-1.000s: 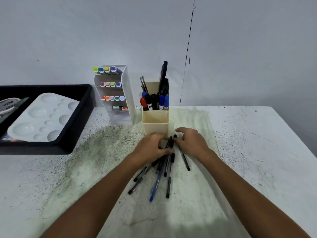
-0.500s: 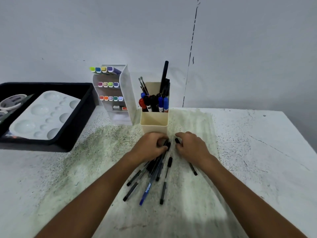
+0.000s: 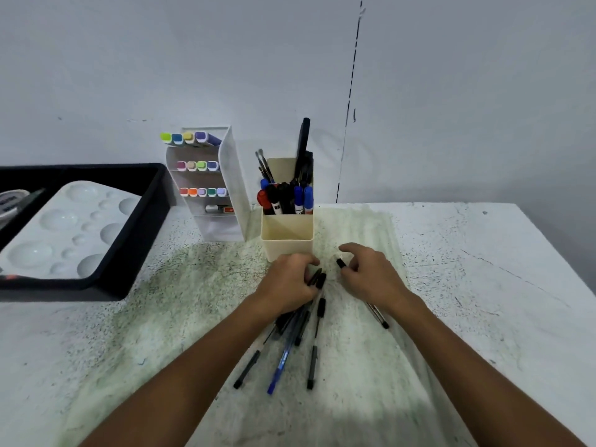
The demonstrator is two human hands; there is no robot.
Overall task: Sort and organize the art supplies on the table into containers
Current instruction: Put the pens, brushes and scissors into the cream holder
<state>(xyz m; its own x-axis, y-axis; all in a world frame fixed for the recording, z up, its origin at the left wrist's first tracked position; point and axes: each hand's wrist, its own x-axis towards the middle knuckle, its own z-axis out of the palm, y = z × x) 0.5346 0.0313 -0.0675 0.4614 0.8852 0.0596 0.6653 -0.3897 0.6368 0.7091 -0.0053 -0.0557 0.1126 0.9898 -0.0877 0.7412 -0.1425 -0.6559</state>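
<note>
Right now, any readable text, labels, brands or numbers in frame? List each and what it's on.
None reads clearly.
Round tin in the black tray: dark lettering, too blurred to read.
Markers in the cream cup: white label with dark print, too small.
Red tag on the white marker rack: illegible.
Blue pen by the left hand: faint print, unreadable.

tray (image 3: 142, 253) left | rack (image 3: 225, 201) — cup (image 3: 287, 237) right of it | pens (image 3: 290, 343) before cup

The right hand (image 3: 371, 279) has drawn apart from the left hand (image 3: 290, 285), apparently taking one black pen (image 3: 377, 314) out of the bunch of pens (image 3: 296, 330).
</note>
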